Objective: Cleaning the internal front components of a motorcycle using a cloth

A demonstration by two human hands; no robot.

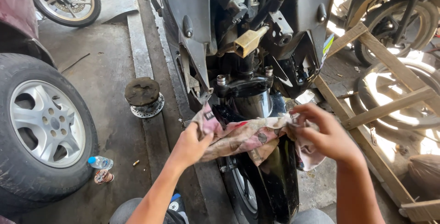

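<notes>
Rag lies stretched across the black front fender of the stripped scooter, left hand and right hand each closed on an end: wiping looks under way, and the next stroke needs both holds kept taut. Wooden frame crowds the right side; concrete floor on the left lies more open, toward the car wheel.

Daylight all over, and strong sun pours in from the right: the wooden frame and the ground behind it blow out to near white, swallowing detail around the wheel lying there. The left side sits in even, softer shade, with the concrete floor grey and readable. The black fender throws glossy reflections, while the dark motorcycle body above stays murky in its recesses. Focus is sharp in the middle; straight lines bow slightly toward the edges, and the car tyre swells at the left.
</notes>
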